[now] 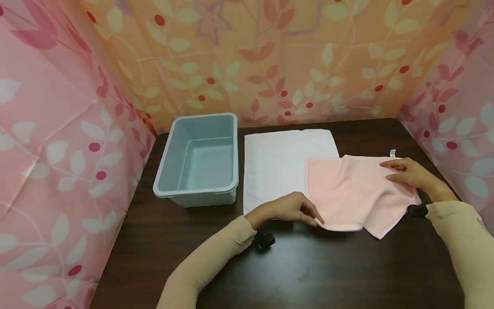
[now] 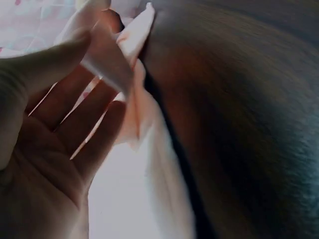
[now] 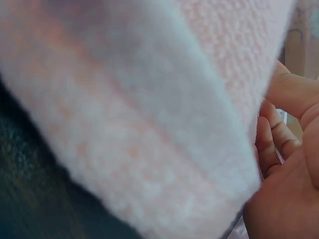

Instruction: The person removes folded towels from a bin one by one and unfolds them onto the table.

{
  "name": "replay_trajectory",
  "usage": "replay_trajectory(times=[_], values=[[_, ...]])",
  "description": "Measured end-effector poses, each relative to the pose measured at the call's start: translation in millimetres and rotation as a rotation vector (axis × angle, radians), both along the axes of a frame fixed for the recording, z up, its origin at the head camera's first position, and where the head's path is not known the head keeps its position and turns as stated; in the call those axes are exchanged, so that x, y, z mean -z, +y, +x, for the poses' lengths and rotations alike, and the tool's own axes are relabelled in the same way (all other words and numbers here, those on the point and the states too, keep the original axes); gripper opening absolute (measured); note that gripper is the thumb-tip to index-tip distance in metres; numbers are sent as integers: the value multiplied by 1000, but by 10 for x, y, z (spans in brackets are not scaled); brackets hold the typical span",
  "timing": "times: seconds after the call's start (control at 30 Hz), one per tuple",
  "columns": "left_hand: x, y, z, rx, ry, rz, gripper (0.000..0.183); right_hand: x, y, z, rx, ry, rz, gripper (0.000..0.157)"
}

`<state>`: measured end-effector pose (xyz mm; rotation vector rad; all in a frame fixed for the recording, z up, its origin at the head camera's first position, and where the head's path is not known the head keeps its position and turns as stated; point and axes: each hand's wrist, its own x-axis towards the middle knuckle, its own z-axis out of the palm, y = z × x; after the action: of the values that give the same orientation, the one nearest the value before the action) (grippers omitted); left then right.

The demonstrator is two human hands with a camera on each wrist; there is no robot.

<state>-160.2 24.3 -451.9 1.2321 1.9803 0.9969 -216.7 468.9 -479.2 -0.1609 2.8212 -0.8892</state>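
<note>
A thin pink towel (image 1: 339,193) lies rumpled on the table, its left part over a white cloth (image 1: 281,167). My left hand (image 1: 293,208) pinches the towel's near left corner between thumb and fingers, a small flap turned up there. In the left wrist view the pinched pink corner (image 2: 109,62) shows at the fingertips. Near the towel's far right corner my right hand (image 1: 411,174) rests on top, thumb and forefinger spread apart on the fabric. A folded-over pink layer (image 3: 149,124) fills the right wrist view and hides those fingertips.
An open grey-blue plastic tub (image 1: 200,191) stands to the left of the white cloth. A small white label (image 1: 393,153) sticks out at the pink towel's far edge. Patterned curtains (image 1: 270,64) enclose the dark wooden table (image 1: 293,274) at the back and both sides.
</note>
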Motion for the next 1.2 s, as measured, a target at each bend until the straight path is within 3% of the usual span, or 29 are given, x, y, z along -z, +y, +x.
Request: replay_trajectory(times=[0.17,0.3,0.47,0.57,0.73,0.87,0.97,1.2], values=[[47,-25,58,105,25,-115,19,-15,-1,-21,5,-38,21,58],[55,-24,86,128,50,-161,18,-31,-16,-26,7,-53,20,60],[7,-39,60,140,5,-171,20,-28,-22,-30,-5,-37,11,59],[-44,-64,4,81,25,-132,20,-21,-22,-31,-8,-33,13,58],[-74,-106,-96,-143,191,-22,21,-28,-29,-22,-11,-35,12,58],[-20,-130,-125,-253,222,-22,27,-48,-40,-15,-13,-35,14,58],[55,-144,-121,-254,234,-86,34,-65,-51,-15,-16,-29,26,58],[149,-147,-108,-162,315,-195,43,-199,-57,-119,-86,-3,129,51]])
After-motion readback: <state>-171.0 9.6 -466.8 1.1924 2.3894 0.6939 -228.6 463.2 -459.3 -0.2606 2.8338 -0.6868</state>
